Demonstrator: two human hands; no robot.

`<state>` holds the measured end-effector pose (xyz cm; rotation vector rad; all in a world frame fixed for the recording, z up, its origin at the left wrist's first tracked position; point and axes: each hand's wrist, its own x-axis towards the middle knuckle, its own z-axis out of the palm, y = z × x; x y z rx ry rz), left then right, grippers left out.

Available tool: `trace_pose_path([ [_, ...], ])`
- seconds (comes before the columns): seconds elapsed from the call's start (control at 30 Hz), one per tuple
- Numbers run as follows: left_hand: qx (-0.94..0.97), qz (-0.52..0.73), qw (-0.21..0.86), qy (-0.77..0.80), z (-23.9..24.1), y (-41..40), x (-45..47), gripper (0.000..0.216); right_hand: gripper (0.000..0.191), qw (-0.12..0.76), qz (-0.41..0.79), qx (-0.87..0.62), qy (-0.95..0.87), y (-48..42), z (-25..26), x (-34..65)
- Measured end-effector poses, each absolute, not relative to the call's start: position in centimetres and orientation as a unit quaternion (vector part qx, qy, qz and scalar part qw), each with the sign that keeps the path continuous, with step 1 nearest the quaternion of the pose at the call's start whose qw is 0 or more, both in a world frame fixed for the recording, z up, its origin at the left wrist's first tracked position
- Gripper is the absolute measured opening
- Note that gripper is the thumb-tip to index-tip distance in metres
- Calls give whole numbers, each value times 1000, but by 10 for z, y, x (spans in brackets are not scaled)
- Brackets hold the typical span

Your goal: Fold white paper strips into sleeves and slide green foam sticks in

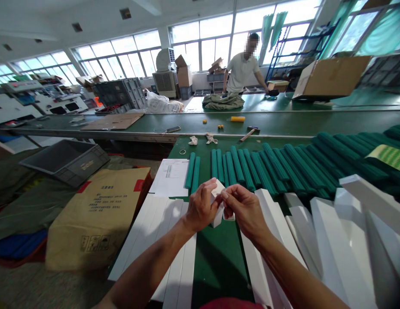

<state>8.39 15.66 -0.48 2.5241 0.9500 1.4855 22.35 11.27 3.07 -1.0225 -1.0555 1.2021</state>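
Note:
My left hand [201, 206] is closed around a narrow white box [218, 187], held upright over the green tabletop. On the box's right side, the thumb and fingers of my right hand [244, 209] are pinched together, touching its edge or flap. Part of the box is hidden by my fingers. Just beyond my hands lies a row of dark green ribbed rods [238, 165]. Flat white cartons [154, 234] are laid side by side on the left, and folded-up long white boxes [335, 240] are piled on the right.
A printed sheet [169, 176] lies ahead on the left. Farther off are a hammer [249, 134], a yellow cylinder [237, 119] and a phone [173, 129]. Left of the table are a grey crate [66, 161] and a brown sack [96, 219]. A co-worker [243, 68] stands behind the far table.

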Motion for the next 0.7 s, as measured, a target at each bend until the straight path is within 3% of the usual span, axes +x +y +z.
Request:
trace_pose_path([
  [0.2, 813, 490, 37, 312, -3, 149, 87, 38, 34, 549, 477, -503, -466, 113, 38, 222],
  [0.37, 808, 495, 32, 319, -4, 146, 89, 47, 58, 530, 542, -527, -384, 117, 45, 222],
  [0.47, 818, 487, 15, 306, -3, 147, 88, 49, 59, 517, 616, -509, -306, 121, 50, 224],
  [0.57, 836, 448, 16, 315, 2, 149, 85, 37, 57, 500, 647, -496, -293, 122, 52, 228],
  [0.7, 845, 435, 107, 293, 8, 150, 75, 35, 55, 507, 633, -482, -331, 119, 41, 231],
])
